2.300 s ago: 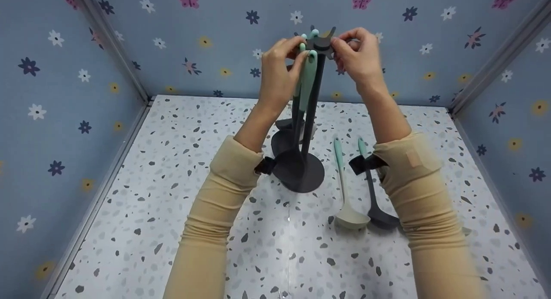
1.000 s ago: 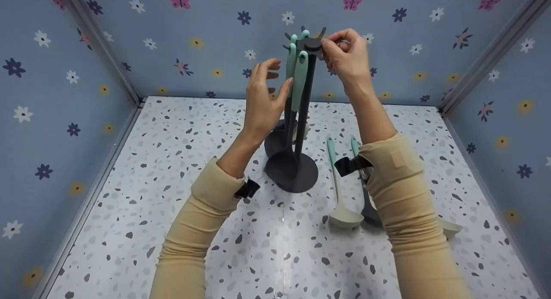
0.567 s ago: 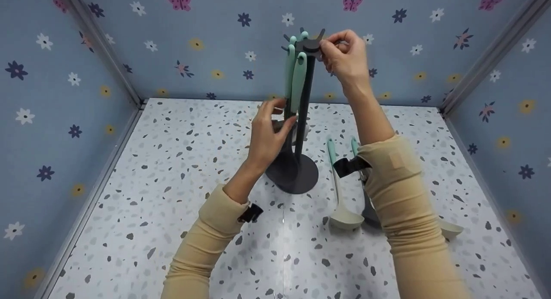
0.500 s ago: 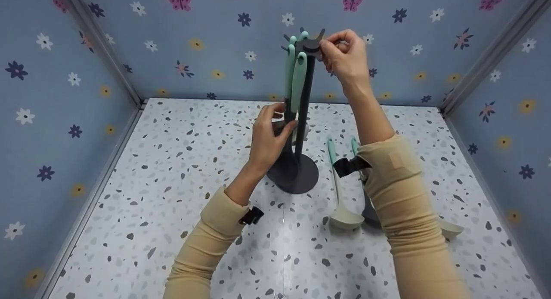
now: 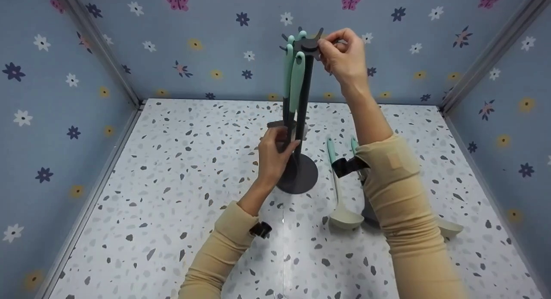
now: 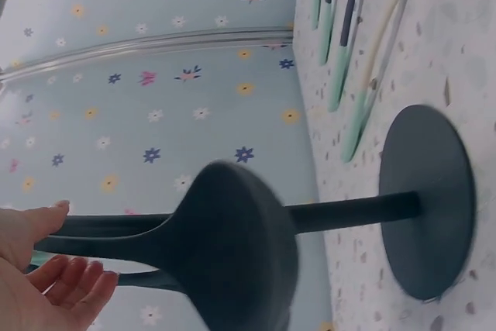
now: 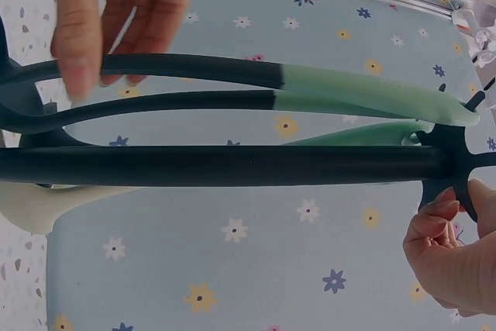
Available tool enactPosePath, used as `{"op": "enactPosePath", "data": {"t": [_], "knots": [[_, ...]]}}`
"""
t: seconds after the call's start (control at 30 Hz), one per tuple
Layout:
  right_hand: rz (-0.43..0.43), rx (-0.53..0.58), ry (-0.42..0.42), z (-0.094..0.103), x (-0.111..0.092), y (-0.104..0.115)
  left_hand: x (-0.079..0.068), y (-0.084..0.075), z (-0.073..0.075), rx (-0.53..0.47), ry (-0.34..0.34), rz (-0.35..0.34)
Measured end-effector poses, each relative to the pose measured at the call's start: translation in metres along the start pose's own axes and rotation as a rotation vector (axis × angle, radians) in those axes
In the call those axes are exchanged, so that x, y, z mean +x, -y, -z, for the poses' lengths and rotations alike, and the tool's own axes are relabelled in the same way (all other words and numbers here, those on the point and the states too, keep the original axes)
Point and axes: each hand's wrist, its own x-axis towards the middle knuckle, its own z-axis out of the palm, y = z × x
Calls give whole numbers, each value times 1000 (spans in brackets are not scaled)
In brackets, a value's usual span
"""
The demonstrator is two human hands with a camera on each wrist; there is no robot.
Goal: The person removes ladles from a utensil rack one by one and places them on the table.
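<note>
A dark utensil stand (image 5: 304,97) with a round base (image 5: 306,174) stands upright, hook arms at its top. Several utensils with mint-green handles (image 5: 297,81) hang from its left side, including a dark ladle (image 6: 232,246). My left hand (image 5: 273,155) is low on the stand's left, thumb and curved fingers round the dark ladle's shaft; the head view hides much of the bowl. My right hand (image 5: 346,53) pinches one hook arm of the stand's top between thumb and fingers. In the right wrist view the pole (image 7: 232,167) runs beside the hanging shafts.
On the speckled table (image 5: 172,183) right of the stand lie a cream ladle (image 5: 345,217), a dark ladle (image 5: 370,215) partly behind my right sleeve, and another cream utensil (image 5: 450,226). Flower-patterned panels (image 5: 215,45) enclose the table at the back and sides.
My left hand has come away from the handle tops at the hooks and moved down along the hanging utensils to the lower shafts. The right hand has stayed on the hook arm.
</note>
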Motion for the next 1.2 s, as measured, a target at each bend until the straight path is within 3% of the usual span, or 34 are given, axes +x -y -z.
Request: {"op": "enactPosePath", "data": {"t": [0.43,0.9,1.2], "knots": [[-6,3,-12,-2,-1,0,-11,20,-14,-77,-150,-95],[11,2,-9,0,-1,0,-13,21,-14,-154,-194,-192],[0,-2,-15,-1,-1,0,-13,17,-11,-160,-202,-215]]}}
